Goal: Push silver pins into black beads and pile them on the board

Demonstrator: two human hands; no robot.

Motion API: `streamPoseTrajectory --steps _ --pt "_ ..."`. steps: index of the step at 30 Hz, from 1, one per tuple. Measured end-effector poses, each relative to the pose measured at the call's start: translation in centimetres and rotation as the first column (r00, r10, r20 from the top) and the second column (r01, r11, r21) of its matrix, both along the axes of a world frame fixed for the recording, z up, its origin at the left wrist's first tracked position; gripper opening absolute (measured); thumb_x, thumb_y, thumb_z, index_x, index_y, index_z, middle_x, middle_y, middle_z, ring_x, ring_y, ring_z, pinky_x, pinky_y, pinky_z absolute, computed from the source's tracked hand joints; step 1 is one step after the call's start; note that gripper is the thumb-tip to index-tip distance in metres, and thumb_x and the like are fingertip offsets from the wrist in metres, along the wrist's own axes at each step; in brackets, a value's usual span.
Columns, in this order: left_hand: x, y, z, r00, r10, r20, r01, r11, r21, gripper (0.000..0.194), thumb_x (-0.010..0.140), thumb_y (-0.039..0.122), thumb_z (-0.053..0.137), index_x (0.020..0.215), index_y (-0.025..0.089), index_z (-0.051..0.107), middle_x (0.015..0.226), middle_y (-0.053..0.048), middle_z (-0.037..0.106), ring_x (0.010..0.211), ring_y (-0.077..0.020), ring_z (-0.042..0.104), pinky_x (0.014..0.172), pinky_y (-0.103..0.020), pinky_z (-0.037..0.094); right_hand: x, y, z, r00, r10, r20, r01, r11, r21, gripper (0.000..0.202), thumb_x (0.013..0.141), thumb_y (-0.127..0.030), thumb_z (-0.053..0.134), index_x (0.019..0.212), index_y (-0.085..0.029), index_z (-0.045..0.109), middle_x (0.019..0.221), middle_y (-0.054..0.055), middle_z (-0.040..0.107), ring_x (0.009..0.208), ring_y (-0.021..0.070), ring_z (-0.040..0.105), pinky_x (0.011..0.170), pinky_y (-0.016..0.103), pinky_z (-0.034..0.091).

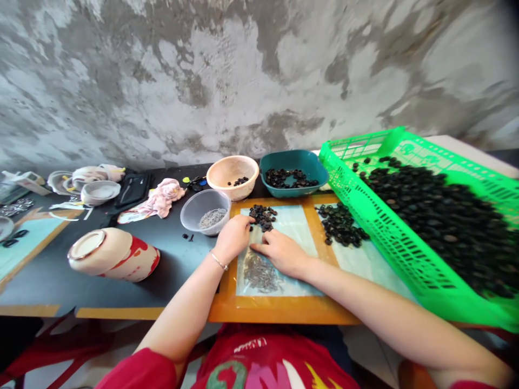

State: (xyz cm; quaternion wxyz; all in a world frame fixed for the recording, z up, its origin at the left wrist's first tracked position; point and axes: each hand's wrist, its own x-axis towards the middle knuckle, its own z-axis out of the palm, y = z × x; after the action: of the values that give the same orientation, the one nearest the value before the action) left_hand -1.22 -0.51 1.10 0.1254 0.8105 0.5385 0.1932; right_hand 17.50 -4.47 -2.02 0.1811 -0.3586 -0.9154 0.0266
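Observation:
My left hand [235,236] is at the left edge of a pile of small black round parts [264,218]. Its fingertips are pressed together against the parts, and whatever lies between them is too small to make out. Just right of it, my right hand [286,253] has thumb and fingers apart, with the fingertips at the near side of the same pile. Below that hand lies a heap of thin metal pins [261,274] on a pale sheet [298,227] bordered by brown tape. A clear plastic bowl [188,213] with more pins stands beside my left hand.
A peach bowl [233,181] and a teal basin [294,190] hold black parts at the back. A large green basket [389,254] full of them fills the right, beside a second pile [340,224]. Left are a cream-and-red cup [115,254] on its side and a pink cloth [164,197].

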Motion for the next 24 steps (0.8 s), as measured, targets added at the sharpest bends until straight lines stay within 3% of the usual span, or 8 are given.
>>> streamPoseTrajectory --steps 4,10,14,17,19,24 --pt "-0.1 0.0 0.0 1.000 0.025 -0.018 -0.025 1.000 -0.002 0.028 0.085 0.011 0.052 0.107 0.013 0.069 0.102 -0.012 0.070 0.098 -0.0248 0.066 0.095 -0.038 0.051 0.1 -0.1 0.0 0.999 0.012 0.046 -0.014 0.999 0.037 0.021 0.096 -0.023 0.058 0.110 -0.024 0.073 0.086 0.007 0.059 0.085 0.0215 0.049 0.067 0.031 0.038" --pt "-0.2 0.0 0.3 0.999 0.018 -0.027 -0.019 0.999 -0.048 0.018 0.080 0.014 0.060 0.093 0.015 0.073 0.095 -0.011 0.071 0.093 -0.0266 0.067 0.091 -0.039 0.053 0.4 0.1 0.1 0.999 0.037 0.002 -0.037 0.999 -0.023 0.017 0.096 -0.019 0.056 0.092 -0.016 0.072 0.088 0.009 0.063 0.085 0.0214 0.052 0.071 0.032 0.043" --pt "0.4 -0.3 0.4 0.999 0.020 0.044 -0.017 0.998 -0.066 0.020 0.083 0.016 0.059 0.097 0.016 0.072 0.096 -0.009 0.074 0.089 -0.0233 0.069 0.087 -0.035 0.054 1.1 0.3 0.5 0.976 -0.060 -0.208 0.019 0.981 -0.194 0.013 0.094 -0.017 0.056 0.092 -0.015 0.069 0.090 0.009 0.067 0.086 0.0210 0.060 0.079 0.035 0.049" --pt "1.2 -0.9 0.4 0.967 0.001 0.254 0.036 0.990 -0.139 0.021 0.082 0.016 0.061 0.100 0.017 0.071 0.095 -0.005 0.075 0.084 -0.0188 0.070 0.082 -0.030 0.056 1.9 0.4 1.1 0.851 -0.276 -0.447 0.068 0.902 -0.426 0.011 0.091 -0.016 0.059 0.093 -0.017 0.070 0.090 0.006 0.072 0.082 0.0184 0.065 0.080 0.033 0.052" --pt "1.8 -1.4 0.5 0.922 -0.016 0.386 0.094 0.978 -0.185 0.021 0.080 0.014 0.063 0.099 0.017 0.072 0.094 -0.004 0.076 0.083 -0.0174 0.070 0.081 -0.028 0.056 2.2 0.4 1.5 0.753 -0.400 -0.523 0.051 0.828 -0.559 0.010 0.088 -0.019 0.061 0.092 -0.017 0.070 0.088 0.005 0.073 0.079 0.0175 0.066 0.077 0.032 0.053" --pt "2.3 -2.1 0.7 0.881 -0.068 0.468 0.173 0.967 -0.186 0.017 0.079 0.015 0.066 0.094 0.017 0.074 0.090 -0.005 0.074 0.079 -0.0163 0.068 0.076 -0.028 0.055 2.2 0.5 1.7 0.615 -0.525 -0.589 -0.052 0.718 -0.694 0.019 0.081 -0.030 0.066 0.094 -0.017 0.066 0.090 0.006 0.072 0.079 0.0176 0.068 0.077 0.034 0.054"
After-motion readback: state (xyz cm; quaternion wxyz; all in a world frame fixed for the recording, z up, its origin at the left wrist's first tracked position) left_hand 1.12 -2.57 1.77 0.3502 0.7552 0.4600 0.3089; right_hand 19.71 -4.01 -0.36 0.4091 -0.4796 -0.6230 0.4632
